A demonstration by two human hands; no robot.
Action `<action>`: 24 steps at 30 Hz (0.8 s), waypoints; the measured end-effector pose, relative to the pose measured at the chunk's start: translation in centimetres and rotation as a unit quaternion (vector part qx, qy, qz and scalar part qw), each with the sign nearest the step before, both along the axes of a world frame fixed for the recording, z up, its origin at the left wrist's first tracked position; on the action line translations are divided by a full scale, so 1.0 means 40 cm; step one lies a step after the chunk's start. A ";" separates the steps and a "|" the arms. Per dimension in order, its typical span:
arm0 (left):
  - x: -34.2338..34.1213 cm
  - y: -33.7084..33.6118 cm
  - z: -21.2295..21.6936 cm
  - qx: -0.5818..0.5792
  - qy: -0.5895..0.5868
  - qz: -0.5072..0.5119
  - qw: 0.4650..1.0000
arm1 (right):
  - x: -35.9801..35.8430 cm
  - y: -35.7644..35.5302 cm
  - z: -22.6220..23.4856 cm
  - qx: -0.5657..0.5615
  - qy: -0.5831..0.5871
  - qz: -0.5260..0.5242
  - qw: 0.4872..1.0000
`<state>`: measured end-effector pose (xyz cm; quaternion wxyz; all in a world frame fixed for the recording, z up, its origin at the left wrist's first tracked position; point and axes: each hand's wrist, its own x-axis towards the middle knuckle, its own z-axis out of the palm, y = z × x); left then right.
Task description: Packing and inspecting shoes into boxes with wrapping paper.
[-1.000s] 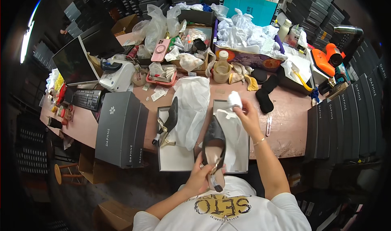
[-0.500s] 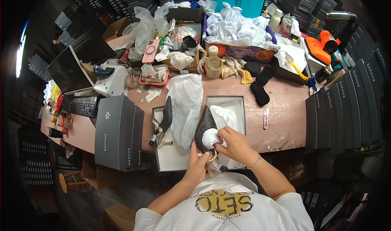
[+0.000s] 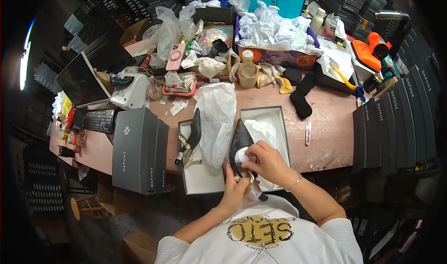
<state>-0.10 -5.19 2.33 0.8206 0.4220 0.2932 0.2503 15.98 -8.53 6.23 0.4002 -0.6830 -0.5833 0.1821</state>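
Observation:
A black pointed high-heeled shoe (image 3: 239, 138) is gripped near its strap and heel by my left hand (image 3: 234, 192), its toe facing away from me. At the shoe's opening, the closed fingers of my right hand (image 3: 267, 164) press on a wad of white paper (image 3: 241, 155), partly inside the shoe. Underneath lies an open grey shoebox (image 3: 203, 182). The matching shoe (image 3: 194, 133), with a gold-coloured heel, rests on its side at the box's left edge. White tissue paper (image 3: 215, 124) spreads between the shoes, and more crumpled tissue (image 3: 261, 129) lies in the box's right part.
Closed dark shoeboxes (image 3: 135, 152) stand on the left, with a long row of boxes (image 3: 386, 129) on the right. A small pink-handled blade (image 3: 308, 133) and a black cloth (image 3: 301, 101) lie right of the open box. Behind are a paper-filled carton (image 3: 274, 57) and a jar (image 3: 247, 74).
The paper wad has gone deeper into the shoe's opening, with less of it showing. My right fingers have followed it in. The whole view has shifted slightly.

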 end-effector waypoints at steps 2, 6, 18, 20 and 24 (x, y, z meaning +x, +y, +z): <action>0.020 -0.013 0.005 -0.106 -0.063 0.028 0.992 | 0.006 0.022 -0.051 0.035 -0.074 -0.016 0.997; 0.014 0.018 -0.009 -0.094 -0.034 0.042 0.994 | -0.002 0.047 -0.089 0.059 0.014 -0.072 0.996; 0.024 0.022 0.006 -0.060 -0.038 0.035 0.997 | 0.004 0.030 -0.087 -0.038 0.120 -0.035 0.991; 0.012 0.049 0.027 -0.165 -0.043 0.025 0.985 | 0.033 0.030 -0.051 -0.099 0.274 0.015 0.957; -0.004 0.154 -0.007 -0.369 -0.230 -0.031 0.900 | 0.064 -0.015 0.013 0.000 0.318 -0.028 0.948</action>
